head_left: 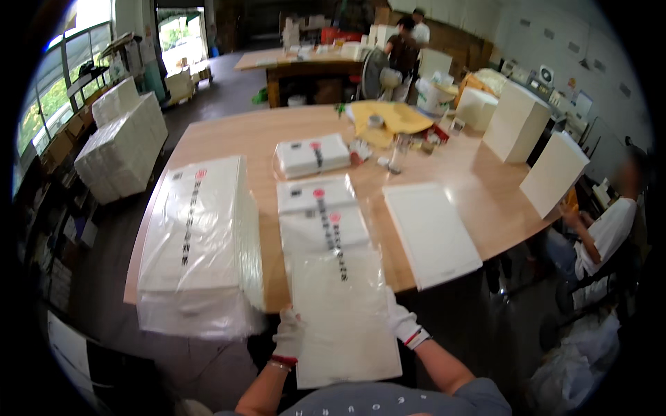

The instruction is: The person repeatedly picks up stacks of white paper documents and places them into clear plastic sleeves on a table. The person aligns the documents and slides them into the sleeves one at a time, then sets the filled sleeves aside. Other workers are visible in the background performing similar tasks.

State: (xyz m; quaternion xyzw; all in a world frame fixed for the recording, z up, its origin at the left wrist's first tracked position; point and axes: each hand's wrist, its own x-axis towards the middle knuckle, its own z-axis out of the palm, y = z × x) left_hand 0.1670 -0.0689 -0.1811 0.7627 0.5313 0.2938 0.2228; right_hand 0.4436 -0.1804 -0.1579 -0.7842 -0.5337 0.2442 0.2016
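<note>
Both my hands wear white gloves with red cuffs and grip a clear plastic bag with white sheets in it by its two sides. My left hand closes on the left edge, and my right hand on the right edge; some fingers are hidden. The bag's far end lies over flat printed plastic bags on the table. To the left stands a tall stack of filled plastic bags. A stack of white sheets lies to the right.
Beyond the flat bags, a smaller wrapped pack sits on the wooden table. A glass jar, yellow paper and tall white blocks stand farther off. A person sits at right; others work behind.
</note>
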